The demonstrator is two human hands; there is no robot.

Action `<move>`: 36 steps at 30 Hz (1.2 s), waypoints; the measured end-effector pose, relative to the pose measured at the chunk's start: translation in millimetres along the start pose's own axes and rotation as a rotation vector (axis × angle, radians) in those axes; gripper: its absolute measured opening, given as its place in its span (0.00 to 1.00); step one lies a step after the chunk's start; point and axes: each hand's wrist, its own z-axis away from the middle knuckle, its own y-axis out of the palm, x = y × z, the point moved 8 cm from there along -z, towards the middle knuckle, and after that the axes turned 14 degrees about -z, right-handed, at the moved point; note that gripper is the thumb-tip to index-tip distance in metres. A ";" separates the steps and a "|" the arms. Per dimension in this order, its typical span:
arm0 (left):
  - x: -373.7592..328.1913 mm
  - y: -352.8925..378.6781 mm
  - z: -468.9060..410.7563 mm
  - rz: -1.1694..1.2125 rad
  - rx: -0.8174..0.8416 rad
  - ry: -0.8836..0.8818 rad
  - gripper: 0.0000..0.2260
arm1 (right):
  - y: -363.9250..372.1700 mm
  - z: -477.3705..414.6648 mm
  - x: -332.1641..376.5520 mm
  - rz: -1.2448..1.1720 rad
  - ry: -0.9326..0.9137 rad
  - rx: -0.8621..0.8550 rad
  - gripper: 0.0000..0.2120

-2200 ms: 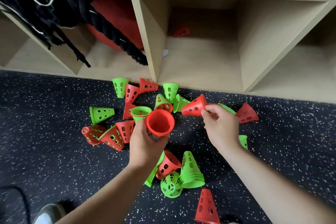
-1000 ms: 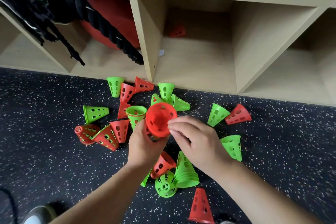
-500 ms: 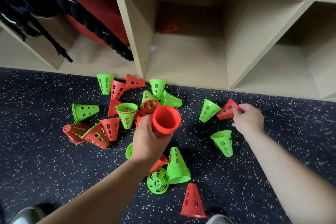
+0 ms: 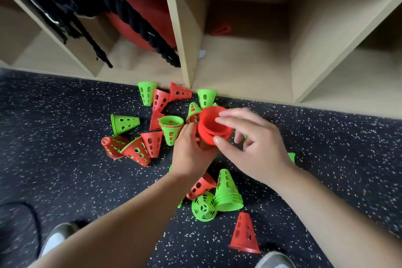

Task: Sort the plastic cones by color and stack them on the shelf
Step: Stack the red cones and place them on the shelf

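My left hand (image 4: 191,150) grips a stack of red cones (image 4: 210,128) with the open ends facing up at me. My right hand (image 4: 254,148) has its fingertips on a red cone seated in the top of that stack. Loose red and green cones lie scattered on the dark speckled floor, among them a green cone (image 4: 124,123) on its side at the left. A stack of green cones (image 4: 227,191) stands under my forearms. One red cone (image 4: 244,234) stands upright near my feet. Another red cone (image 4: 221,29) lies at the back of the middle shelf cubby (image 4: 245,67).
The wooden shelf unit runs along the top, its lowest cubbies at floor level. The left cubby holds a red ball (image 4: 143,22) and thick black ropes (image 4: 139,26). My shoes (image 4: 55,239) show at the bottom edge. A black cord (image 4: 32,220) lies at the lower left.
My right hand took a red cone from the floor at the right and brought it back to the stack in my left hand. The camera has tilted down slightly.
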 end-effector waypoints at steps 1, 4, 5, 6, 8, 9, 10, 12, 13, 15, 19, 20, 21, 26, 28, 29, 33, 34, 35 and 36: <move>2.7 -4.2 2.1 0.004 -0.015 -0.003 0.20 | -0.9 -0.4 -2.1 -0.037 0.006 -0.025 0.12; 19.6 -22.4 13.6 -0.002 -0.063 -0.044 0.22 | -19.2 -4.7 -32.3 -0.005 0.113 -0.228 0.07; 25.4 -29.4 18.6 -0.009 -0.082 -0.053 0.22 | -18.1 -10.3 -46.0 0.082 0.162 -0.233 0.06; 31.6 -35.7 23.3 -0.008 -0.093 -0.063 0.21 | -9.7 -17.9 -58.6 0.174 0.185 -0.187 0.06; 42.3 -45.9 28.8 0.000 -0.104 -0.087 0.22 | 20.6 -35.0 -79.7 0.304 0.182 -0.016 0.06; 46.8 -50.5 29.1 -0.006 -0.116 -0.094 0.23 | 37.5 -43.5 -88.3 0.358 0.196 0.074 0.07; 50.5 -54.9 28.6 -0.014 -0.129 -0.098 0.23 | 53.5 -51.7 -95.4 0.424 0.210 0.156 0.09; 57.4 -62.4 25.9 -0.022 -0.141 -0.104 0.24 | 83.2 -66.7 -107.0 0.576 0.248 0.320 0.14; 60.6 -65.4 24.3 -0.021 -0.143 -0.109 0.23 | 93.6 -72.6 -113.1 0.644 0.274 0.390 0.15; 64.0 -71.1 21.4 -0.010 -0.150 -0.116 0.23 | 106.6 -80.7 -124.0 0.710 0.291 0.464 0.14; 64.8 -75.9 12.7 -0.008 -0.159 -0.099 0.22 | 108.8 -86.3 -134.5 0.713 0.265 0.446 0.08; 65.5 -75.2 11.0 -0.004 -0.156 -0.099 0.22 | 105.1 -86.1 -133.6 0.720 0.256 0.420 0.08; 67.2 -73.2 9.4 0.002 -0.151 -0.102 0.22 | 100.3 -85.3 -131.8 0.723 0.243 0.382 0.08; 72.0 -59.4 9.4 -0.024 -0.116 -0.091 0.21 | 84.1 -66.0 -118.7 0.733 0.188 0.337 0.06; 71.3 -55.7 10.6 -0.041 -0.102 -0.085 0.23 | 76.2 -57.4 -111.0 0.681 0.180 0.311 0.06; 71.1 -54.4 11.5 -0.048 -0.096 -0.087 0.23 | 69.6 -53.4 -106.1 0.617 0.177 0.275 0.06; 68.5 -52.7 15.0 -0.048 -0.084 -0.081 0.24 | 28.4 -36.4 -74.0 0.319 0.237 0.047 0.10; 68.0 -52.5 15.8 -0.049 -0.083 -0.078 0.24 | 13.6 -32.2 -64.2 0.256 0.282 -0.038 0.10; 67.6 -52.3 16.8 -0.050 -0.084 -0.076 0.24 | -0.5 -27.1 -55.2 0.188 0.342 -0.127 0.10; 66.9 -51.8 18.3 -0.053 -0.084 -0.074 0.24 | -12.1 -21.6 -46.4 0.112 0.405 -0.202 0.09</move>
